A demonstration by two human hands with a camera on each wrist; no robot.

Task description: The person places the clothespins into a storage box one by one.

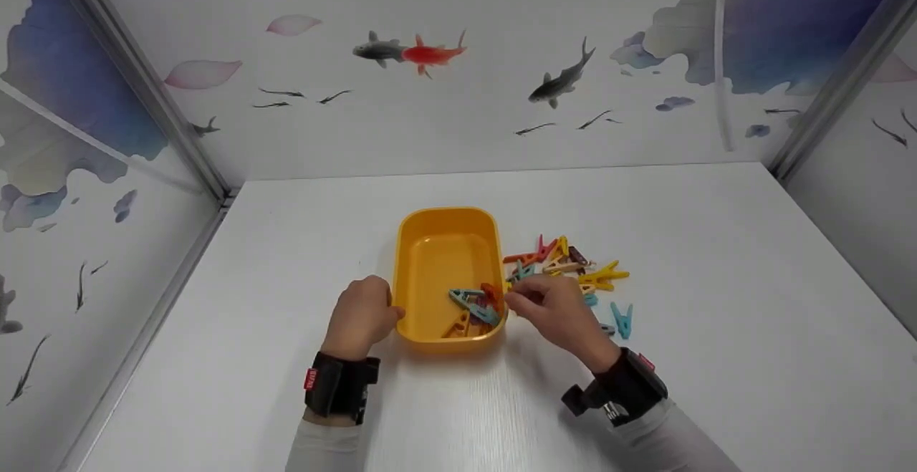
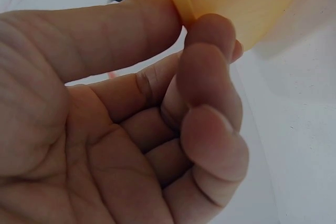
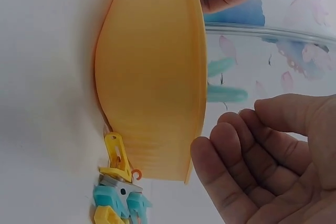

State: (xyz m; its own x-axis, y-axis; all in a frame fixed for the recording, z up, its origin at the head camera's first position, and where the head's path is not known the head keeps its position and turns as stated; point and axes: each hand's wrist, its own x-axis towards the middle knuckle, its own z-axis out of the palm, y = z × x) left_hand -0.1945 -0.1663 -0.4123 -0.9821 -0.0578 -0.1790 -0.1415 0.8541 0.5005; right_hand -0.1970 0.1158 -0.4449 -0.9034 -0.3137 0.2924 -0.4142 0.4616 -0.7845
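A yellow plastic bin [image 1: 444, 271] stands on the table, with teal, orange and yellow clothespins [image 1: 476, 309] gathered at its near right corner. My left hand [image 1: 364, 314] pinches the bin's left rim between thumb and curled fingers, seen close in the left wrist view. Just outside the right rim is my right hand [image 1: 555, 311]. The right wrist view shows its fingers [image 3: 226, 150] loosely bent, thumb near the index fingertip, with nothing visible between them. Beyond them, teal clothespin ends [image 3: 226, 93] stick up past the bin's rim.
A loose pile of colourful clothespins [image 1: 566, 261] lies right of the bin, partly behind my right hand. One blue clothespin [image 1: 622, 320] lies a little apart on the white table [image 1: 716, 278]. Printed panels [image 1: 487, 121] enclose the back and sides.
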